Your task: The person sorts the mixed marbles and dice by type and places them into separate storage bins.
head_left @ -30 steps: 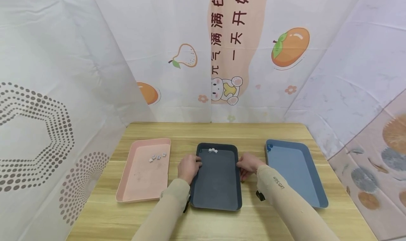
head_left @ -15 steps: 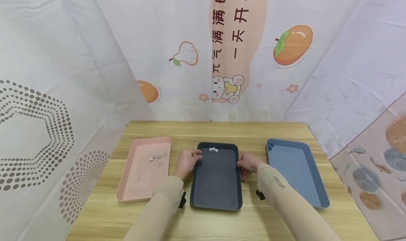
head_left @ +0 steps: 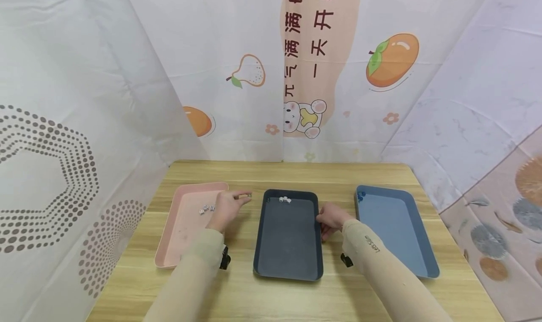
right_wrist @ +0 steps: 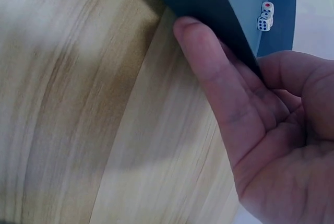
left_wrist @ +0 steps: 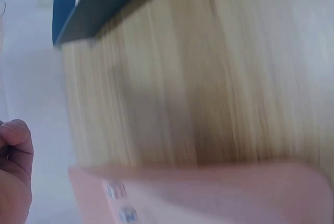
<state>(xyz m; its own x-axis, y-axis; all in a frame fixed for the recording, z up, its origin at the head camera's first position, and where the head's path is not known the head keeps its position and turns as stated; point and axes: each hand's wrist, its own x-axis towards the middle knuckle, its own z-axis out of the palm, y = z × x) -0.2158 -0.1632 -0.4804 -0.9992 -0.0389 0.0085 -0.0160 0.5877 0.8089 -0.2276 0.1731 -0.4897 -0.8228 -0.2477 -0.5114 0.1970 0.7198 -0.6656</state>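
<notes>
The left hand is over the right edge of the pink tray, its fingers loosely bent and pointing toward the gap between trays; nothing is seen held. In the left wrist view only part of this hand shows. The right hand holds the right rim of the dark navy tray. Its thumb hooks over the rim and its fingers lie against the outer wall. White dice and a small dark blue piece sit at that tray's far end.
Several white dice lie in the pink tray, partly screened by the left hand. A lighter blue tray with small blue pieces stands on the right. All three trays rest on a wooden table, with a printed curtain behind.
The left hand has let go of the navy tray's left rim and moved left to the pink tray. The right hand stays on the navy tray, which has hardly moved.
</notes>
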